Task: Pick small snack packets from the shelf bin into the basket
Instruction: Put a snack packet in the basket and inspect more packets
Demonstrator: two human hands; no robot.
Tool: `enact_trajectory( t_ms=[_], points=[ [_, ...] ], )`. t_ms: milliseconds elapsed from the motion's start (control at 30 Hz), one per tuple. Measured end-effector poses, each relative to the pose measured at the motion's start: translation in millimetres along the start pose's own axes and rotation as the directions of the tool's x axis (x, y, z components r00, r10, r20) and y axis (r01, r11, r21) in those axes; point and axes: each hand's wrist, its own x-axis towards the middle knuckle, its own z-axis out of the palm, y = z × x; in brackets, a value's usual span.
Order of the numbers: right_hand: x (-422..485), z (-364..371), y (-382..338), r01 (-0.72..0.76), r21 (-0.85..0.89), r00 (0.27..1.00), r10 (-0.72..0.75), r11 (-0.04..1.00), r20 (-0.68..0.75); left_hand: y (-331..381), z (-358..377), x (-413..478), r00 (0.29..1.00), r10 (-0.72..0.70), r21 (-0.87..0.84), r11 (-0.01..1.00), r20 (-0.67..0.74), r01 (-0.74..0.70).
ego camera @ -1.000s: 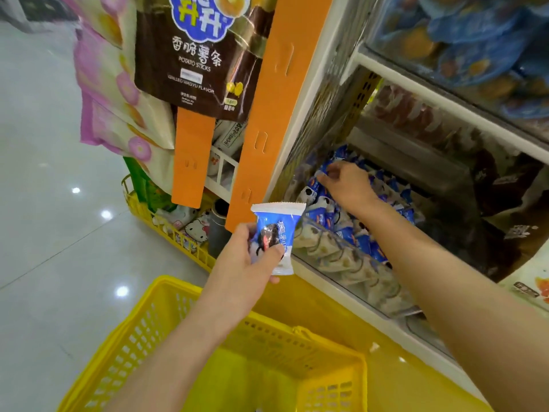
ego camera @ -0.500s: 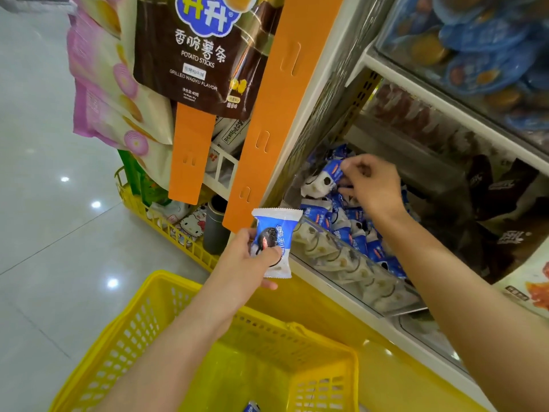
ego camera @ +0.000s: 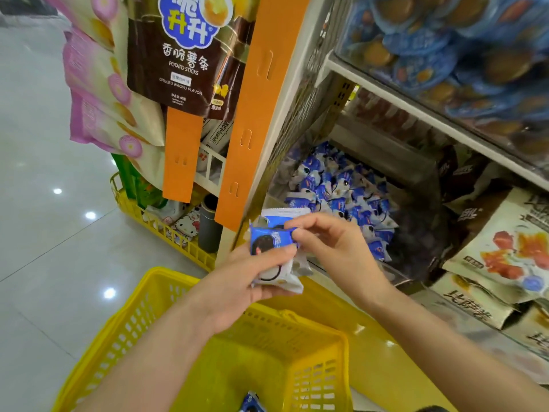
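**Packets held over basket**

Left hand (ego camera: 237,282) curls fingers and thumb round a small stack: blue packet (ego camera: 267,241) on top, white packet (ego camera: 280,276) under it. Right hand (ego camera: 332,248) pinches the blue packet's right edge, just in front of the shelf bin (ego camera: 392,272) and above the yellow basket (ego camera: 166,278). Left thumb hides the stack's middle; its count is unclear. Loose packet (ego camera: 251,404) in the basket is cut by the frame edge. Blue packet's long axis runs left to right, printed face up.
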Motion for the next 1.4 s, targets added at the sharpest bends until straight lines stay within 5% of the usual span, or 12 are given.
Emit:
enact_trajectory(
  t_ms=[167, 300, 500, 633, 767, 900, 1100, 1267, 1400],
  points=[
    [7, -6, -1, -0.155, -0.119, 0.979, 0.136, 0.981, -0.154, 4, -2, -5, 1.000, 0.020, 0.127, 0.992, -0.011, -0.018],
    [17, -11, -1, -0.319, -0.138, 0.948, 0.318, 0.938, -0.029, 7, -2, -4, 1.000, 0.026, 0.214, 0.977, 0.003, -0.026],
    [27, -26, -9, -0.265, -0.008, 0.964, 0.265, 0.964, 0.035, 13, 0, -5, 0.998, 0.045, 0.294, 0.955, -0.042, -0.031],
    [57, -41, -9, -0.201, -0.026, 0.957, 0.190, 0.979, -0.218, 17, -4, -2, 0.968, 0.088, 0.202, 0.979, -0.233, -0.040],
    [98, -44, 3, -0.243, -0.253, 0.908, 0.128, 0.936, -0.398, 18, -6, 1, 0.939, 0.054, 0.057, 0.998, -0.340, -0.037],
    [116, -28, 23, -0.258, -0.453, 0.954, 0.152, 0.853, -0.258, 16, -10, 6, 0.926, 0.038, 0.026, 0.999, -0.375, -0.030],
    [129, -22, 30, -0.335, -0.513, 0.934, 0.348, 0.790, -0.074, 12, -16, 13, 0.916, 0.036, 0.046, 0.999, -0.399, -0.020],
    [132, -33, 22, -0.146, -0.673, 0.949, 0.295, 0.726, 0.112, 11, -18, 16, 0.912, 0.030, 0.059, 0.998, -0.410, -0.007],
    [131, -43, 20, -0.083, -0.704, 0.874, 0.391, 0.705, 0.289, 10, -19, 18, 0.913, 0.021, 0.072, 0.997, -0.407, 0.009]
  ],
)
